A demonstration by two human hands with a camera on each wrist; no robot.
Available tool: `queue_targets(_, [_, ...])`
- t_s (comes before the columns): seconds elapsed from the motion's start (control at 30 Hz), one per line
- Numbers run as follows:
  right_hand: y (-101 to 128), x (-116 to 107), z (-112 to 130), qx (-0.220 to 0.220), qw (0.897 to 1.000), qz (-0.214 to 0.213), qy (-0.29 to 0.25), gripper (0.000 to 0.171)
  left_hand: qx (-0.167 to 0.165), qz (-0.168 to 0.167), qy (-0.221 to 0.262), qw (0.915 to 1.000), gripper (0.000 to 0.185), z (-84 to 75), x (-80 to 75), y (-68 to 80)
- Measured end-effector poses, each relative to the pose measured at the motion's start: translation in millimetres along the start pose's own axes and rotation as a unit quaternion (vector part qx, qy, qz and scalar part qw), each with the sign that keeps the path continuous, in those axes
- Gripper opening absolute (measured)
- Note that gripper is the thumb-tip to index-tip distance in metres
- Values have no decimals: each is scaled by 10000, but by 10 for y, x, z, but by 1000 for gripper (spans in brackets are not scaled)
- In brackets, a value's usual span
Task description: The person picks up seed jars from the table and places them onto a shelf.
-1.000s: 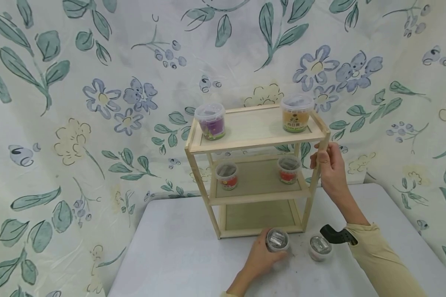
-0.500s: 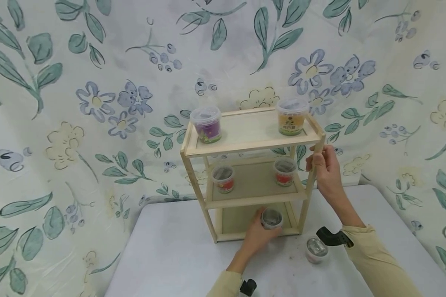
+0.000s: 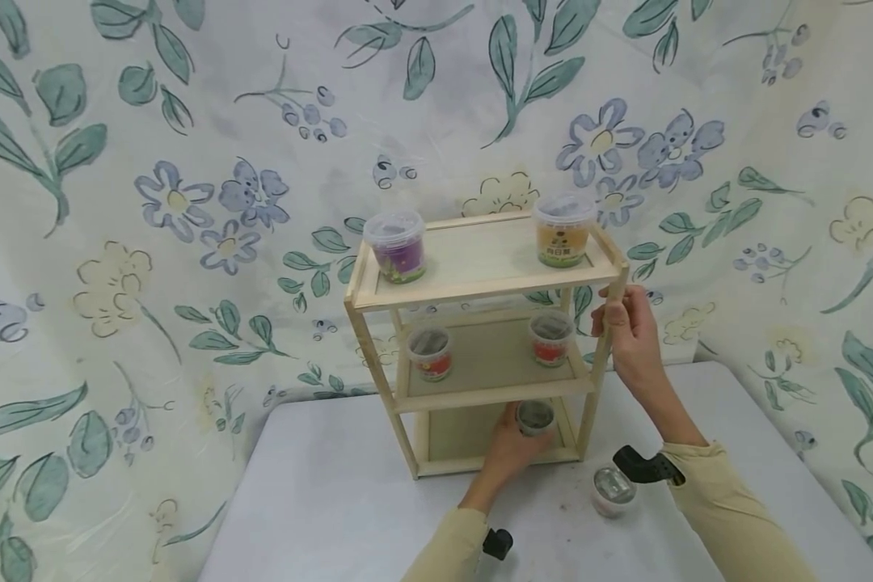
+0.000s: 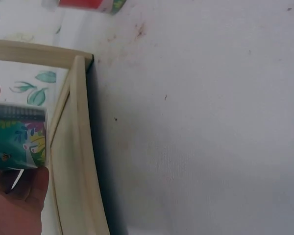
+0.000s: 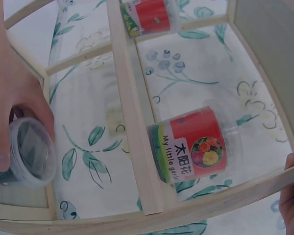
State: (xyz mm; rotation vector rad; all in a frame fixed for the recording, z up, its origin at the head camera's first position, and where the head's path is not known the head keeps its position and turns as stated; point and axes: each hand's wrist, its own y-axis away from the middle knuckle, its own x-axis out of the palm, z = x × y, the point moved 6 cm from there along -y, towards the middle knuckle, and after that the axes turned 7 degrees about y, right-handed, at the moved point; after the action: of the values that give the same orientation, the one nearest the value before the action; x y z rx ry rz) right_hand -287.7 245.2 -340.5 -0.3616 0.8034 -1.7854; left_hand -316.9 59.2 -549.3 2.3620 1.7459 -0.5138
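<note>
— What's nearest you?

— On the surface (image 3: 349, 501) close to me stands a loose tub (image 3: 613, 490), just beside my right sleeve.

— And your left hand?

— My left hand (image 3: 511, 450) has its fingers curled round a small clear-lidded tub (image 3: 534, 417), holding it inside the bottom tier of the wooden shelf rack (image 3: 480, 283), towards its right side.

— The right hand?

— My right hand (image 3: 626, 335) grips the rack's front right post, just under the top tier.

— Farther back?

— Two red-labelled tubs, one left (image 3: 429, 352) and one right (image 3: 550, 338), stand on the middle tier. On the top tier a purple tub (image 3: 395, 246) stands at the left and an orange tub (image 3: 563, 229) at the right. Behind hangs a floral cloth (image 3: 153, 202).
</note>
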Motion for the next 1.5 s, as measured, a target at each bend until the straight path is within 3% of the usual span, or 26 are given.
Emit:
queue_targets(0.33, [-2,-11,8,-7,10000,28,-53,21,-309,-238,146,9991,81,97,88,-163])
queue_targets(0.57, [-7,-4,30,-47,10000,19,-45,21,-324,-174,141,9992,82,72,111,-222])
queue_targets(0.73, [1,8,37,-109,9998,18,-169,22,-233,-211,101,9995,78,90,133,-239])
queue_targets(0.97, [21,15,34,-4,10000,9,-90,23,-280,-204,405,9986,79,130,166,-250])
queue_targets(1.27, [25,4,31,-95,9999,25,-54,24,-389,-78,336,9986,81,161,204,-276])
queue_targets(1.5, [19,19,30,-148,9999,31,-6,24,-351,-159,345,9987,82,121,185,-245])
